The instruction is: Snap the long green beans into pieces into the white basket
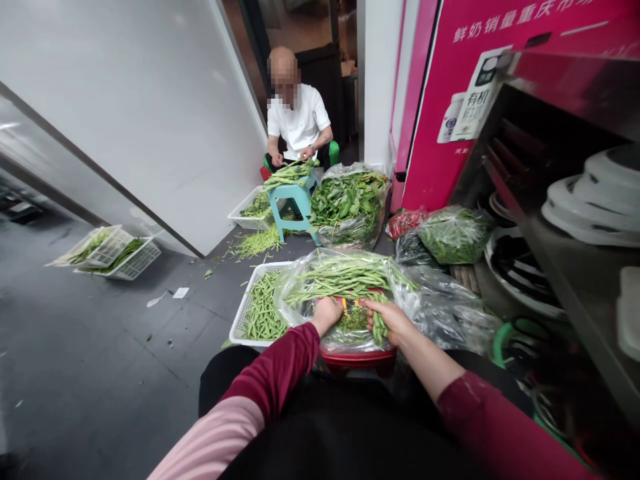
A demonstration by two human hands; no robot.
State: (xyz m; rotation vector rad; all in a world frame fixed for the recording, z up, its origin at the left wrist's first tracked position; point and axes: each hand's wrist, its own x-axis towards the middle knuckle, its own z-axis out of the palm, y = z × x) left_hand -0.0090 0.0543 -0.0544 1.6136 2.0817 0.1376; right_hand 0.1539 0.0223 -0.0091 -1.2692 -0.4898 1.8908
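Observation:
My right hand (393,322) is closed around a small bunch of short green bean pieces (379,320). Opposite it, my left hand (329,313) has its fingers curled together; what they pinch is too small to make out. Both hands are over an open clear plastic bag (295,283) on a red stool (357,359). Long green beans (345,277) lie across the bag just beyond my hands. Bean trimmings (354,320) show between the hands. On the left, a white basket (239,320) holds cut green beans (265,307).
A co-worker (300,127) sits ahead, handling greens on a blue stool (293,197). Beside it stands a bag of leafy greens (347,203). Two white baskets (133,257) are at far left. A metal shelf (565,267) with round white items borders the right, near another bag of greens (455,233).

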